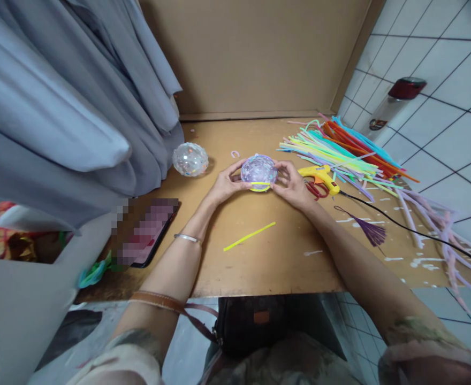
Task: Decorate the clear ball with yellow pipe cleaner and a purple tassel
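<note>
Between my two hands is a clear, faceted plastic half-ball (258, 170) with a purple rim and a yellow pipe cleaner (260, 187) along its near edge. My left hand (230, 183) grips its left side, thumb at the yellow strip. Around the right side curl the fingers of my right hand (290, 184), its thumb also by the yellow strip. A loose yellow pipe cleaner (249, 237) lies on the table nearer to me. Beyond my left hand rests another clear faceted piece (190, 159).
Right of my hands lie a yellow glue gun (320, 177), red-handled scissors (316, 189), a purple tassel (369, 230) and a pile of coloured pipe cleaners (340, 147). A phone (151, 232) lies at left beside a grey curtain (99, 96). The glue gun's black cord (404, 222) crosses the table's right side.
</note>
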`<state>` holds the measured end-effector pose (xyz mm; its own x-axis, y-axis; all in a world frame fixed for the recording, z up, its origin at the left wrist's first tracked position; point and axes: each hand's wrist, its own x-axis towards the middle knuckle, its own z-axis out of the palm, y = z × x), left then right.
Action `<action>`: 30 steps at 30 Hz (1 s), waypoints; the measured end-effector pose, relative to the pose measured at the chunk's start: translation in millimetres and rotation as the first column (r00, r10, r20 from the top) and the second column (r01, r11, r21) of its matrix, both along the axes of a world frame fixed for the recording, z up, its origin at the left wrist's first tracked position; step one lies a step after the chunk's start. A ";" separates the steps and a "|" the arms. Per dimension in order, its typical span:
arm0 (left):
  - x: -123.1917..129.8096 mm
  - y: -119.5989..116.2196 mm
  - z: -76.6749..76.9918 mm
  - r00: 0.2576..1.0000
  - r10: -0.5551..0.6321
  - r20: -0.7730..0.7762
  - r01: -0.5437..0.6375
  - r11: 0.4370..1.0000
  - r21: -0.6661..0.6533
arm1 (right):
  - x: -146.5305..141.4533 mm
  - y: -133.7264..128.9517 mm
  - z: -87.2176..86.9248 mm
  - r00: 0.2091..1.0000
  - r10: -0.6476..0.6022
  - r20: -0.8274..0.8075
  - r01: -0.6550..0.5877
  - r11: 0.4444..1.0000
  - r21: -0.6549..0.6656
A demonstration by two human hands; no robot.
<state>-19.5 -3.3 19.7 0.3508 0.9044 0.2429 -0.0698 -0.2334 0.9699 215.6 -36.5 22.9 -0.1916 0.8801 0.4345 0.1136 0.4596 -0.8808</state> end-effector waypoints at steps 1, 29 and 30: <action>0.2 0.5 -0.4 1.000 0.002 0.000 -0.002 1.000 0.003 | 0.1 -0.2 0.2 1.000 -0.002 0.000 0.002 1.000 -0.002; 3.0 3.9 -2.6 1.000 0.025 -0.001 -0.025 0.998 0.051 | 4.2 -0.1 1.8 0.996 -0.064 0.068 0.060 0.997 0.054; 3.0 4.0 -2.7 1.000 0.027 -0.001 -0.027 0.998 0.058 | 4.2 0.2 1.9 0.995 -0.066 0.074 0.062 0.996 0.056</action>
<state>-16.4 0.7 17.0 0.3269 0.8981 0.2943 -0.0611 -0.2907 0.9549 219.8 -36.2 24.9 -0.1691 0.8675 0.4677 0.2095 0.4954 -0.8430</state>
